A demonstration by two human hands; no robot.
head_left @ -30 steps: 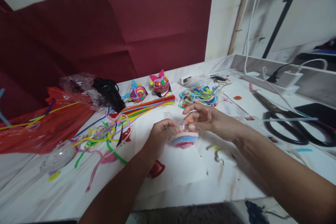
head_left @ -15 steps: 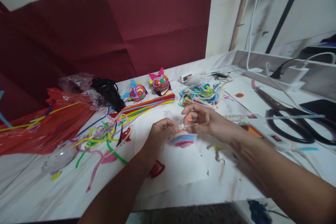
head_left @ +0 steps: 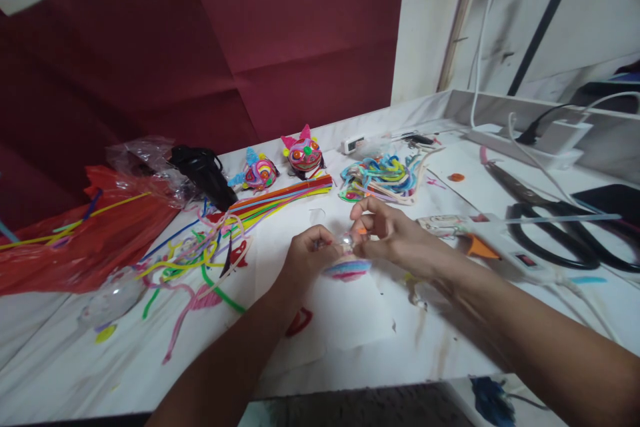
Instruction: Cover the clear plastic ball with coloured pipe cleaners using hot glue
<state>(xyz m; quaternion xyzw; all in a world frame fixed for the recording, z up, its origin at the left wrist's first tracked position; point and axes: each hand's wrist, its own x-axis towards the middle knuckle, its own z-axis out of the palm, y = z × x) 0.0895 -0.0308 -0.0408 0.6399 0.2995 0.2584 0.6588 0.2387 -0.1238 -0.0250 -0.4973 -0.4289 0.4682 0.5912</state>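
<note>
A clear plastic ball point(head_left: 350, 269) with blue, pink and pale fuzzy stripes round its lower part is between my hands, just above a white sheet of paper point(head_left: 350, 323). My left hand point(head_left: 311, 257) grips it from the left, thumb and bent fingers closed at its upper edge. On the other side, my right hand point(head_left: 387, 233) has its fingers bent at the ball's top, with the thumb near its side. A small orange piece point(head_left: 362, 231) shows between those fingers; its kind I cannot make out. Both hands partly cover the ball.
Two finished-looking fuzzy animal heads point(head_left: 304, 152) stand at the back. Bundled pipe cleaners point(head_left: 285, 195) and a coiled heap point(head_left: 383, 177) lie before them. Loose pipe cleaners and a clear plastic bottle-like piece point(head_left: 113, 297) are left. Large scissors point(head_left: 540, 227) and a power strip point(head_left: 515, 250) lie right.
The ball has tipped slightly, so less of its striped side shows and its clear top shows more. My hands stay on it, and the view has shifted a little.
</note>
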